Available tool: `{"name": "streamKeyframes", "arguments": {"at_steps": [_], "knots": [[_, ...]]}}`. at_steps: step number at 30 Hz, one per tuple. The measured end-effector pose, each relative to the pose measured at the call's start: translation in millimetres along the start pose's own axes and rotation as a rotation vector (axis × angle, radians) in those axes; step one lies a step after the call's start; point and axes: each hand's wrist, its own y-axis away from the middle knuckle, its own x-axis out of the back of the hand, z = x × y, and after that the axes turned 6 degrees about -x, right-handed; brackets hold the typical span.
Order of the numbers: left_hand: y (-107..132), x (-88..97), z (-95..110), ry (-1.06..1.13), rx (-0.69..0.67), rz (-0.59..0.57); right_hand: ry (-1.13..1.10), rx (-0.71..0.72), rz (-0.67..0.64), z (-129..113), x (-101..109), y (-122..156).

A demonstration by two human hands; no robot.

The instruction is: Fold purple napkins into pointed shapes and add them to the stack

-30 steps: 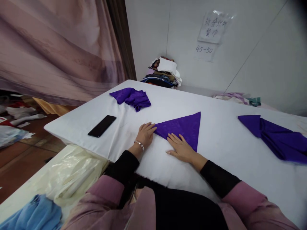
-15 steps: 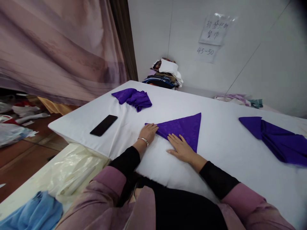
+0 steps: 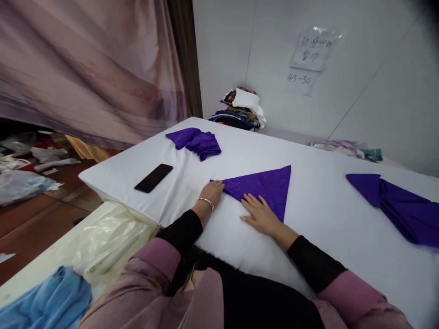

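Note:
A purple cloth napkin, folded into a triangle, lies flat on the white-covered table. Its narrow corner points left, where my left hand has its fingers drawn together on the cloth; the fingertips and part of that corner are hard to see. Across the napkin's lower edge rests my right hand, open, fingers stretched flat and thumb apart on the tablecloth. Another purple napkin sits crumpled behind my left hand. Further right lies a third purple cloth, folded with a pointed end.
A black phone lies on the table's left side. Beside me, a lower surface carries clear plastic and blue cloth. Stacked clothes stand beyond the far edge, under handwritten signs. A pink curtain hangs at left.
The view has shifted slightly, so everything appears a little further right and lower. My left fingers look more curled at the napkin's corner. My right hand stays flat on its lower edge.

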Motion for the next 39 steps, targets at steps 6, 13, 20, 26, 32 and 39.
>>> {"name": "streamKeyframes", "arguments": {"at_steps": [6,13,20,26,32,39], "knots": [[0,-1.5,1,0.049,0.054,0.008,-0.014,-0.008,0.004,0,0,0],[7,1.6,-20,0.146,0.246,0.111,-0.029,-0.002,0.026,1,-1,1],[14,2.9,-44,0.272,0.504,0.227,-0.040,-0.017,0.024,2,-3,0],[7,-1.5,-48,0.390,0.488,0.281,-0.072,-0.026,0.003,1,0,1],[2,-6.6,-53,0.490,0.460,0.320,-0.139,-0.027,-0.008,-3,14,-9],[1,-10.5,-53,0.551,0.458,0.372,-0.077,-0.062,0.216,-41,31,-70]]}}
